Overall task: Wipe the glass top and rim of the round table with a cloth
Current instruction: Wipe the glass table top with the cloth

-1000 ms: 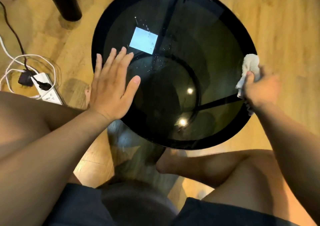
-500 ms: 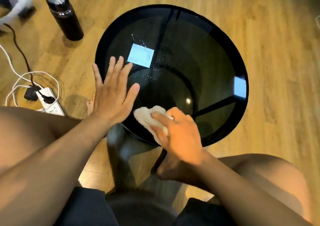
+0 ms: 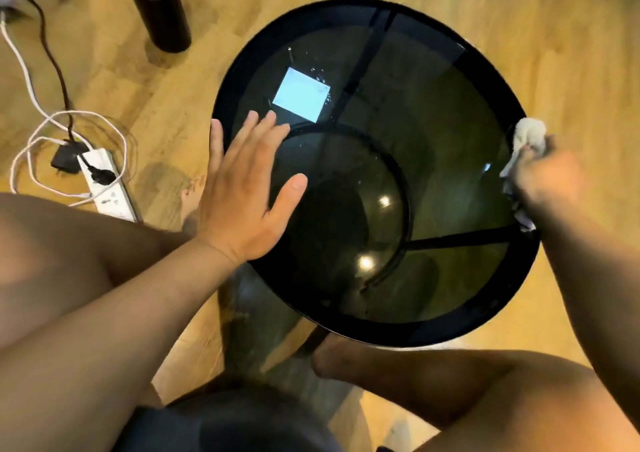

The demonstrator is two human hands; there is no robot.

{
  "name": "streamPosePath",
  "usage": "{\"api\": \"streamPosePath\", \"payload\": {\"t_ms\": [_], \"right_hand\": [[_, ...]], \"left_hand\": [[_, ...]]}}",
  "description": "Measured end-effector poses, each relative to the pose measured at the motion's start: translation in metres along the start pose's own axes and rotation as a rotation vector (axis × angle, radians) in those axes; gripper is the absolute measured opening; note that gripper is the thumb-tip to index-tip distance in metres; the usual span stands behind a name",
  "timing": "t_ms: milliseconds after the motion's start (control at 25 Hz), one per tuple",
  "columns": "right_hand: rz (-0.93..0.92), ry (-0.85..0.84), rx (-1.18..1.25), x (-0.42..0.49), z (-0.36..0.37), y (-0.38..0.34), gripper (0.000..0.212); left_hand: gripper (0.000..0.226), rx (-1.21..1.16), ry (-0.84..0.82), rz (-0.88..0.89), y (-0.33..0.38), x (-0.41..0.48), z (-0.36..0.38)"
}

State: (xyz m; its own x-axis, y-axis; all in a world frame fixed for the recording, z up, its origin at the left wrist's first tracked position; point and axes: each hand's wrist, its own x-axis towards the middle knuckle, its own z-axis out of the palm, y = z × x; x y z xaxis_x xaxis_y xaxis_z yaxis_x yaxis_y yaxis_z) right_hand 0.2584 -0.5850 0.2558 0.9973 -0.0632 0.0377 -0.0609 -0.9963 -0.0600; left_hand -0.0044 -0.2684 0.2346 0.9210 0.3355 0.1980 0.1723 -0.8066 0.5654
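Nearest you, your bare knees bracket the round table with the dark smoked-glass top (image 3: 381,174), which stands on the wooden plank floor (image 3: 571,53) between them. Your left hand (image 3: 242,192) lies flat and released on the near-left part of the glass, fingers spread and holding nothing, most likely to steady the table against the wiping. Your right hand (image 3: 543,178) is clenched around the crumpled white cloth (image 3: 528,136), pressing it to the black rim (image 3: 485,334) on the right edge, which suits working around the rim. Farther out, small water droplets (image 3: 320,77) sit beside a bright square reflection, so that patch probably needs a pass. Beyond the table, on the floor to the left, lie a white power strip (image 3: 107,188) with looped cables and a dark cylindrical bottle (image 3: 159,8).
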Motion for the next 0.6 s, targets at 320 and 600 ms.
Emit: {"api": "streamPosePath", "payload": {"t_ms": [320, 600], "right_hand": [[-0.821, -0.177, 0.127, -0.224, -0.011, -0.196, 0.026], [-0.643, -0.091, 0.182, -0.149, -0.01, -0.13, 0.036]], "left_hand": [[0.058, -0.13, 0.087, 0.058, -0.002, -0.008, 0.0], [0.059, -0.074, 0.067, 0.021, -0.007, -0.01, 0.005]]}}
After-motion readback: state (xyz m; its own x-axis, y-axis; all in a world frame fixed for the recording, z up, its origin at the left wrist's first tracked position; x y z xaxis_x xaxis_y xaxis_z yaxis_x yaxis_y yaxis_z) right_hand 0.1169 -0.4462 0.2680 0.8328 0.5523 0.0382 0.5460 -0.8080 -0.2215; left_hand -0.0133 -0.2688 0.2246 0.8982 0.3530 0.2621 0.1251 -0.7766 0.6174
